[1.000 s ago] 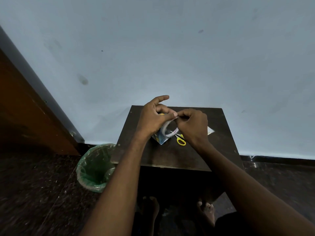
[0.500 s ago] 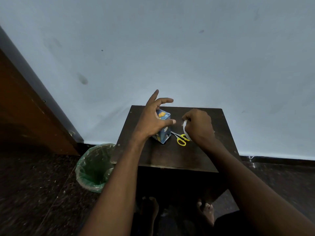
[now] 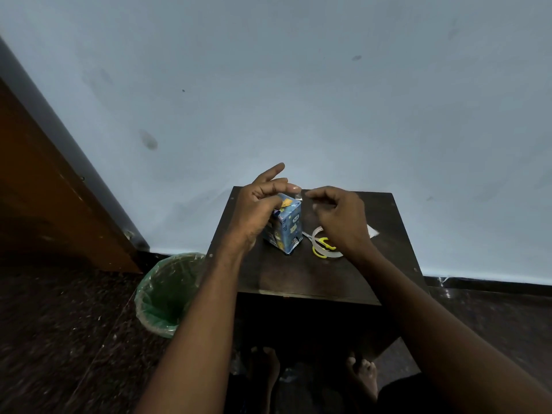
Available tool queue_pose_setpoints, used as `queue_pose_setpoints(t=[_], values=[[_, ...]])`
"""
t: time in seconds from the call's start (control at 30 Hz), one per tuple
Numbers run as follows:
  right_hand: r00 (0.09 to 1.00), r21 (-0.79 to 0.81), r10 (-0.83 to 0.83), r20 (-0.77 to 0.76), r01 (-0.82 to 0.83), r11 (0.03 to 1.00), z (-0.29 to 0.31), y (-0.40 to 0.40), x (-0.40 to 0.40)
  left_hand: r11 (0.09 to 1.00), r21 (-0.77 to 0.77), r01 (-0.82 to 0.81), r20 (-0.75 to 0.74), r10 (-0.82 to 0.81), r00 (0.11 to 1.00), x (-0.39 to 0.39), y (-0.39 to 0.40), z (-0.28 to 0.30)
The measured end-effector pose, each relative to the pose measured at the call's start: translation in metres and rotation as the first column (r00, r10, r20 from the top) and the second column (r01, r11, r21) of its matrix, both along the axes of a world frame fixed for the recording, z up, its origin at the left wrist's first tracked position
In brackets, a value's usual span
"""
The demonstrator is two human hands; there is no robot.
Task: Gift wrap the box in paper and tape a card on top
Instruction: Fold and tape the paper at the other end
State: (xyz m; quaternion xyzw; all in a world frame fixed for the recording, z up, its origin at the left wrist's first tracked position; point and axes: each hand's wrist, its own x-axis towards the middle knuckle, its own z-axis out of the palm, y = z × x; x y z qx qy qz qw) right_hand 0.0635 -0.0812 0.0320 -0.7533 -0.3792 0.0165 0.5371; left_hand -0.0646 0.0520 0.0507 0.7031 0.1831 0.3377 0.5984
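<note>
The box (image 3: 287, 227) is covered in blue printed paper with a slight sheen and crisp creases at its edges. The table (image 3: 301, 273) looks like dark wood, smooth, with a dull reflection on its top. The scissors (image 3: 322, 245) have glossy yellow plastic handles. The tape roll (image 3: 327, 254) is pale and translucent. The bin (image 3: 167, 294) is lined with thin, crinkled green plastic film. The wall (image 3: 298, 85) is matt painted plaster; the floor (image 3: 59, 324) is speckled dark stone.
</note>
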Motion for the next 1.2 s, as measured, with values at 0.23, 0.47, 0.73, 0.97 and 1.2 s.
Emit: queue_pose_setpoints(t=[0.23, 0.47, 0.73, 0.97, 1.2], values=[[0.958, 0.009, 0.285, -0.043, -0.285, 0.958, -0.006, 0.003, -0.004, 0.982, 0.187, -0.030, 0.006, 0.029, 1.000, -0.001, 0.004, -0.009], [0.970, -0.005, 0.240, 0.030, -0.240, 0.971, -0.011, 0.005, -0.006, 0.964, 0.258, -0.061, 0.003, 0.062, 0.998, -0.014, 0.015, -0.010], [0.962, 0.012, 0.203, 0.180, -0.208, 0.978, -0.011, 0.008, -0.011, 0.988, 0.151, 0.015, -0.112, 0.002, 0.994, -0.015, 0.016, -0.013], [0.961, -0.008, 0.196, 0.194, -0.198, 0.980, -0.011, 0.007, -0.007, 0.982, 0.190, 0.014, -0.154, 0.016, 0.988, -0.016, 0.024, -0.017], [0.934, -0.031, 0.186, 0.304, -0.186, 0.982, -0.013, 0.007, -0.008, 0.973, 0.229, 0.002, -0.185, 0.042, 0.982, -0.021, 0.029, -0.020]])
